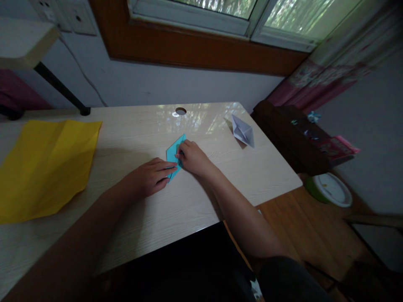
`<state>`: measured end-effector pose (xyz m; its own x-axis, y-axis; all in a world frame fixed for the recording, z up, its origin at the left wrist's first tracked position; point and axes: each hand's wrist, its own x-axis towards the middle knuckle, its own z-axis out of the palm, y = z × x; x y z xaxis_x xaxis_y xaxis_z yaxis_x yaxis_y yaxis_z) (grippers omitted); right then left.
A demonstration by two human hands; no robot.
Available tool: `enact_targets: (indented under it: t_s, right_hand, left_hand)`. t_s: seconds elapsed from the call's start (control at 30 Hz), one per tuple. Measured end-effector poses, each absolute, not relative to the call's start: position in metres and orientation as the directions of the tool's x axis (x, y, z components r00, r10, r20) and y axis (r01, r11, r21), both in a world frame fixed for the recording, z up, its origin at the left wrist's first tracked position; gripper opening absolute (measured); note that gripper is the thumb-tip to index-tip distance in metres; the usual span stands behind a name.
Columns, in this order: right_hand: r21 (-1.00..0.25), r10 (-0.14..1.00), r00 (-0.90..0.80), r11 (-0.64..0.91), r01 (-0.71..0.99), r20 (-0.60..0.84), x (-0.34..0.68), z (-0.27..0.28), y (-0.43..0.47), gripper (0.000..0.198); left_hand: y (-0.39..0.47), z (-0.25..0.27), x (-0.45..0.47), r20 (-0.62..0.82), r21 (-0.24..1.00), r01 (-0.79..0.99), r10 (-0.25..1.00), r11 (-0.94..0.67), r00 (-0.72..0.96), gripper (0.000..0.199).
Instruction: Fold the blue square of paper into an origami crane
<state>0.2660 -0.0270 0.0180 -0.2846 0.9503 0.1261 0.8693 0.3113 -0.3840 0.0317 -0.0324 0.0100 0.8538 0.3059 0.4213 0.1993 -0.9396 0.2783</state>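
A folded piece of blue paper (172, 153) with pointed ends lies on the table. My left hand (156, 175) rests across its lower part, with the fingers stretched out over the paper. From the right, my right hand (192, 157) bends its fingers in a pinch at the paper's right edge. My fingers cover part of the sheet, so the fold under them is hidden. Farther right on the table sits a folded white paper boat (243, 131).
A large yellow sheet (53, 167) covers the left of the pale table (132, 130). A round hole (181, 111) is near its back edge. Beyond the right edge are a dark wooden cabinet (283, 134) and a bin (330, 189) on the floor. A shelf leg (63, 89) stands at back left.
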Motion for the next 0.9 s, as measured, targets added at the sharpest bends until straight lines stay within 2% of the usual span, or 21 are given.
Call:
enact_targets:
  t_s: [0.2, 0.37, 0.6, 0.7, 0.9]
  right_hand:
    - [-0.399, 0.953, -0.275, 0.303, 0.865, 0.129, 0.265, 0.018, -0.027, 0.004]
    - [-0.490, 0.956, -0.242, 0.293, 0.821, 0.168, 0.264, 0.017, -0.031, 0.007]
    - [-0.677, 0.939, -0.130, 0.322, 0.662, 0.319, 0.271, 0.008, -0.038, 0.048]
    - [-0.664, 0.934, -0.145, 0.336, 0.668, 0.327, 0.271, 0.008, -0.038, 0.055]
    - [-0.615, 0.935, -0.096, 0.300, 0.729, 0.343, 0.267, 0.004, -0.030, 0.047]
  left_hand:
    - [-0.032, 0.011, 0.032, 0.413, 0.261, 0.205, 0.301, -0.943, 0.860, 0.038]
    - [-0.032, 0.013, 0.033, 0.411, 0.227, 0.224, 0.301, -0.948, 0.861, 0.035]
    - [-0.032, 0.008, 0.034, 0.415, 0.228, 0.292, 0.364, -0.929, 0.834, 0.034]
    - [-0.033, 0.007, 0.034, 0.409, 0.244, 0.309, 0.386, -0.919, 0.827, 0.035]
    - [-0.032, 0.006, 0.035, 0.399, 0.235, 0.308, 0.380, -0.922, 0.834, 0.033]
